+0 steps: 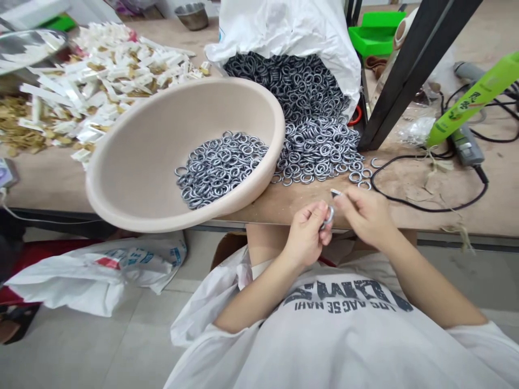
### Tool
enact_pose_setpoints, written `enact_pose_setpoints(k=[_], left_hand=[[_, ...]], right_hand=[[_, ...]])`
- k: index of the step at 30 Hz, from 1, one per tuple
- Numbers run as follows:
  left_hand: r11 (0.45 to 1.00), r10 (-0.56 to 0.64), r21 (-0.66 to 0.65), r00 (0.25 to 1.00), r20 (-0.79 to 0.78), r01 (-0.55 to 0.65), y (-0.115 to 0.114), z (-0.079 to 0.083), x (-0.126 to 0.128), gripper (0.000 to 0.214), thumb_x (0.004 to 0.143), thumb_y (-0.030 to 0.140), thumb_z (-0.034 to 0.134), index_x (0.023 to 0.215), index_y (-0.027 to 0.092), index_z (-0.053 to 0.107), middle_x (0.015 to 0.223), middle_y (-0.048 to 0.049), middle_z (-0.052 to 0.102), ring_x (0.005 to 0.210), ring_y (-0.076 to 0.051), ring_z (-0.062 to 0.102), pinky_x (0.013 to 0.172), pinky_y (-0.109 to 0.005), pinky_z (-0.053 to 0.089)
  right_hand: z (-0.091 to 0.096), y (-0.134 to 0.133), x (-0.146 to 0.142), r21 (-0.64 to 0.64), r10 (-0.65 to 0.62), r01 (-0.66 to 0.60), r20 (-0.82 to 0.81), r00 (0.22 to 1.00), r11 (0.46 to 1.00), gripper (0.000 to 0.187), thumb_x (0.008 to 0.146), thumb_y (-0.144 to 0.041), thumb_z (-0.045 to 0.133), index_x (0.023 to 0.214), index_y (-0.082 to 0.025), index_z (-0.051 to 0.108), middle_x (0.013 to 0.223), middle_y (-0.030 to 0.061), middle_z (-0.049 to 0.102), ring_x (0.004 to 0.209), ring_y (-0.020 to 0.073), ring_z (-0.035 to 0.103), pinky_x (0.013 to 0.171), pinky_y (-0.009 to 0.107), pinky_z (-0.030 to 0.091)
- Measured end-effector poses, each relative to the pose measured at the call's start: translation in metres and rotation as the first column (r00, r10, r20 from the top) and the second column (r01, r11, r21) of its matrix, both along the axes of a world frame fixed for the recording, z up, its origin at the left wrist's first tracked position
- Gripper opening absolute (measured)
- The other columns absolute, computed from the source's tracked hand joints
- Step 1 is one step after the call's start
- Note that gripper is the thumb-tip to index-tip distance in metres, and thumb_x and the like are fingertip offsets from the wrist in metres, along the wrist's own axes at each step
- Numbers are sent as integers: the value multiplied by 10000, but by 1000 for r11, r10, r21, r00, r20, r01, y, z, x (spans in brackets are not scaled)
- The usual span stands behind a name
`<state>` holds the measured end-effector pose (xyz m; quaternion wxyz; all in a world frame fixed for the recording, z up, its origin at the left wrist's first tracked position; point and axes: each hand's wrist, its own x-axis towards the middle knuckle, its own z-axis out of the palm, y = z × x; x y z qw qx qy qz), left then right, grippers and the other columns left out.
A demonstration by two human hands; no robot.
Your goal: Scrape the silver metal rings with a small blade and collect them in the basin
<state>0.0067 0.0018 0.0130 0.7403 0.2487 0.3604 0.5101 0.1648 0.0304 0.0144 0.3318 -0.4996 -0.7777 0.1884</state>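
Observation:
My left hand (pixel 305 233) pinches a grey ring (pixel 330 215) between thumb and fingers, just past the table's front edge. Close beside it on the right, my right hand (pixel 368 216) is closed on a small flat piece (pixel 335 192), whose dark and pale tip sticks out by the thumb; its kind is too small to make out. To the left stands a large beige basin (pixel 138 156), tilted, with many grey rings (pixel 223 167) inside. Beyond my hands a heap of loose rings (pixel 320 148) spills from a white sack (pixel 284 27) onto the table.
White and tan pieces (pixel 109 75) are piled at the left. A dark metal post (pixel 413 75) rises on the right, near a black cable (pixel 425 208), a grey tool (pixel 466 146) and a green tube (pixel 474 100). A green bin (pixel 375 35) stands behind.

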Motion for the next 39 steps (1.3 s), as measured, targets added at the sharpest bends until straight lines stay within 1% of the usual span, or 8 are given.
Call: enact_pose_setpoints(k=[5, 10, 15, 19, 26, 30, 35, 39], left_hand=[[999, 27, -17, 999, -28, -27, 2, 3, -12, 401, 795, 470, 784, 720, 158, 543, 620, 48, 547, 433, -33, 458, 407, -153, 447], [988, 70, -139, 997, 23, -66, 15, 4, -27, 310, 768, 373, 770, 837, 174, 542, 835, -38, 741, 595, -99, 690, 487, -148, 536], [979, 72, -199, 993, 98, -52, 18, 3, -27, 258, 815, 321, 697, 1005, 196, 575, 825, -22, 739, 626, -123, 706, 479, -170, 557], [978, 57, -207, 995, 86, -38, 18, 1, -18, 300, 845, 382, 710, 1023, 155, 625, 883, -33, 715, 655, -103, 684, 490, -169, 561], [973, 230, 53, 970, -83, -226, 29, -10, -9, 383, 694, 362, 886, 841, 174, 586, 680, 69, 523, 509, -24, 444, 424, -130, 328], [973, 206, 132, 970, -131, -189, 30, -16, -3, 393, 753, 474, 833, 822, 180, 581, 650, 73, 464, 478, -23, 336, 417, -155, 240], [981, 154, 140, 974, -166, -132, 17, -14, 4, 432, 817, 604, 723, 848, 189, 606, 660, 50, 476, 492, -48, 347, 424, -176, 249], [979, 158, 151, 976, -150, -135, 13, -11, 3, 481, 822, 634, 699, 752, 182, 549, 622, 48, 454, 482, -52, 343, 419, -176, 234]], right_hand=[[-8, 37, 27, 35, -268, 267, 241, 933, 963, 367, 991, -541, 514, 902, -211, 646, 847, 73, 638, 756, 227, 564, 634, 334, 308], [-11, 52, 28, 56, -287, 298, 480, 829, 953, 230, 917, -406, 665, 967, -185, 707, 1024, 138, 666, 764, 247, 575, 621, 347, 296], [-10, 46, 21, -31, -187, 194, 166, 968, 980, 224, 954, -388, 603, 888, -197, 698, 875, 77, 670, 792, 230, 587, 664, 333, 360], [-16, 38, 13, -77, -198, 198, 11, 980, 977, 200, 928, -383, 641, 877, -202, 709, 796, 33, 668, 741, 195, 569, 668, 320, 373], [-18, 22, -2, -383, -196, -54, -584, 788, 922, 298, 845, -490, 739, 903, -199, 707, 780, 7, 659, 632, 141, 554, 549, 274, 453], [-15, 10, -11, -377, -214, -71, -660, 720, 923, 288, 828, -485, 768, 913, -218, 704, 748, -12, 649, 571, 122, 536, 540, 275, 464], [-21, -1, -19, -160, -84, -15, -595, 799, 987, 199, 851, -420, 762, 851, -233, 694, 812, 7, 628, 760, 164, 573, 741, 333, 504], [-18, -2, -18, -169, -35, -95, -637, 770, 981, 257, 804, -403, 805, 960, -246, 674, 854, -7, 616, 776, 158, 566, 747, 316, 484]])
